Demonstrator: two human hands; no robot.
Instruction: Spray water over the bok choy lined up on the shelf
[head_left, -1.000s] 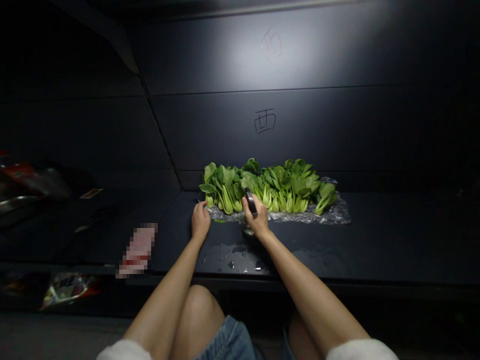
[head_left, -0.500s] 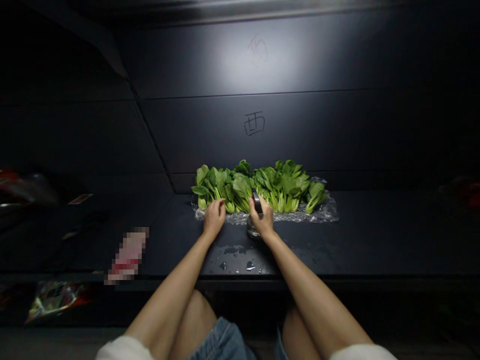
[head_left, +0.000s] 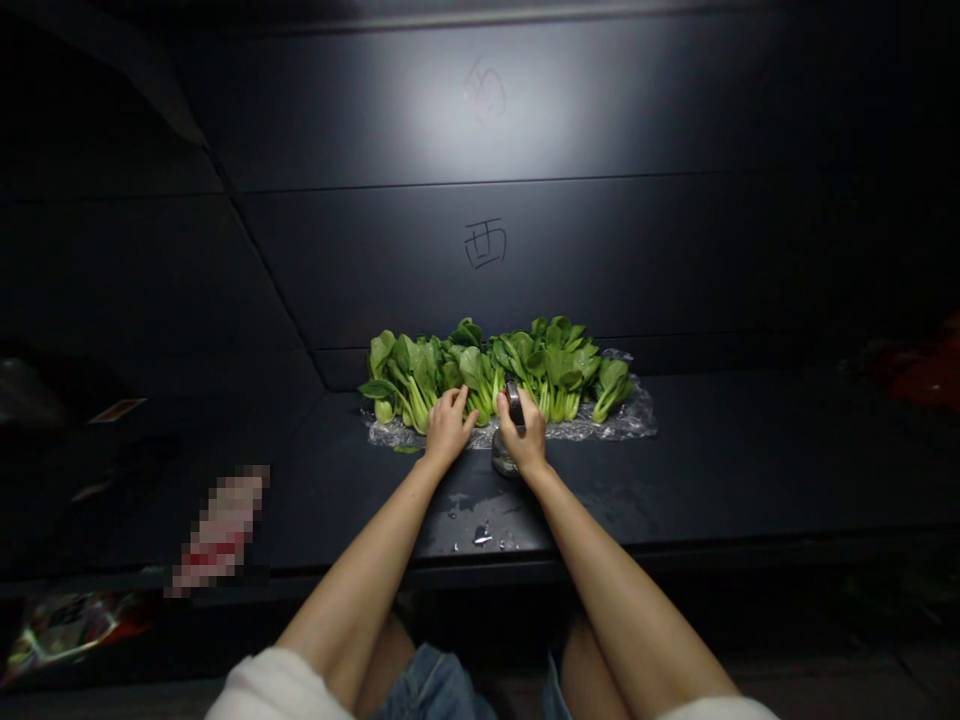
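Leafy green vegetables with pale stems lie in a row on crumpled clear plastic, against the back panel of a dark shelf. My right hand is wrapped round the black top of a clear bottle, in front of the middle of the row. Just left of it, my left hand reaches to the stems with its fingers apart, touching or very near them; nothing shows in its grasp. A loose leaf lies at the front edge of the plastic.
Water drops wet the dark shelf near its front edge. A blurred-out pink and white item is at the left, with a small card behind it. A colourful package sits lower left. Something red shows far right.
My left hand has moved right along the row, closer to my right hand, and its fingers have spread. A loose leaf now shows in front of the plastic. The view has shifted slightly right.
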